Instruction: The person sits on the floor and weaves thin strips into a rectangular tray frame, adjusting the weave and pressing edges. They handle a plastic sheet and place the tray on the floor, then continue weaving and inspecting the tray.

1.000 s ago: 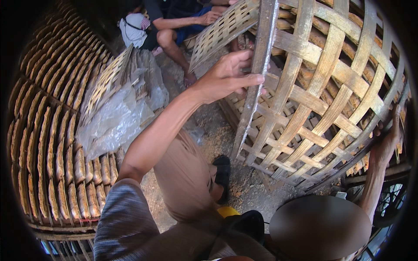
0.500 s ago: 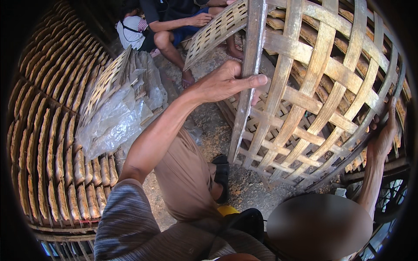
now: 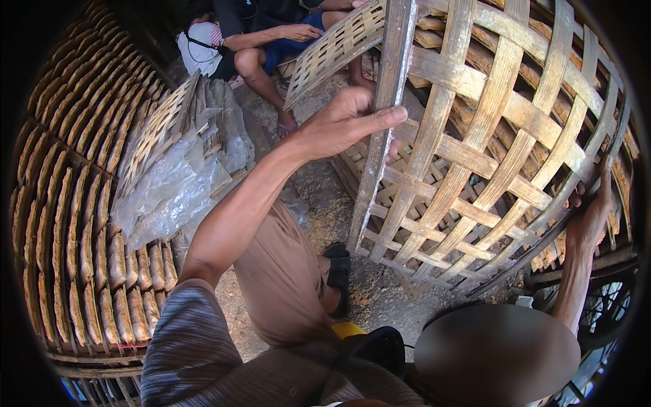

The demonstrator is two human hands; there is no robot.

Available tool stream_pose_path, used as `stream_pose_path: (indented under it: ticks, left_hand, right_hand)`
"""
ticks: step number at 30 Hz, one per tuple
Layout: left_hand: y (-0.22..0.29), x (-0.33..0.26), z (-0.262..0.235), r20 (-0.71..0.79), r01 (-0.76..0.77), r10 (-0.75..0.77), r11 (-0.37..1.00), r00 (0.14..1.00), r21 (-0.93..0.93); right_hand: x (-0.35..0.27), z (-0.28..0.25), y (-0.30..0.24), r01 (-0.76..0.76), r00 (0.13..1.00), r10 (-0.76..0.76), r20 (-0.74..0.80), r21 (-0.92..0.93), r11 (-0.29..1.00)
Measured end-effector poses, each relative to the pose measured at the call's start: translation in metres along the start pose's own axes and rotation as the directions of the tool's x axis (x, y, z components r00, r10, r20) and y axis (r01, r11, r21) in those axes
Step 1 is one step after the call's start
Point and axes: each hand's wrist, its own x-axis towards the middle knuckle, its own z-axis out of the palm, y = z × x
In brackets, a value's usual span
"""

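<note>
A large woven bamboo tray (image 3: 468,159) with wooden edge strips stands tilted up in front of me at the right. My left hand (image 3: 346,122) is closed round its near-vertical left edge, thumb on the front and fingers mostly hidden behind. At the far right, my right hand (image 3: 591,217) grips the opposite edge, some fingertips showing through beside the frame. Through the gaps in the weave, rows of brownish pieces show behind the tray.
Racks (image 3: 74,230) of upright brown slabs fill the left side. Beside them lies a stack of plastic sheets (image 3: 183,190) and woven panels. A seated person's hand (image 3: 300,32) is near another woven panel (image 3: 332,51) at the back. Crumbs dot the concrete floor (image 3: 390,298).
The tray's lower left corner has swung slightly to the left. My left hand has shifted a little left with the edge, and both hands keep their hold.
</note>
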Motion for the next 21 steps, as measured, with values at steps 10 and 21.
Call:
stream_pose_path:
  ticks: [10,21]
  left_hand:
    - [0.006,0.000,-0.012,0.005,-0.096,0.134,0.734,0.991,-0.673]
    - [0.003,-0.001,-0.005,-0.008,0.042,-0.047,0.951,0.999,-0.307]
  right_hand:
    - [0.001,0.003,0.008,-0.070,0.997,0.071,-0.006,0.081,0.994]
    - [0.001,-0.004,0.015,-0.068,0.998,0.068,0.008,-0.065,0.996]
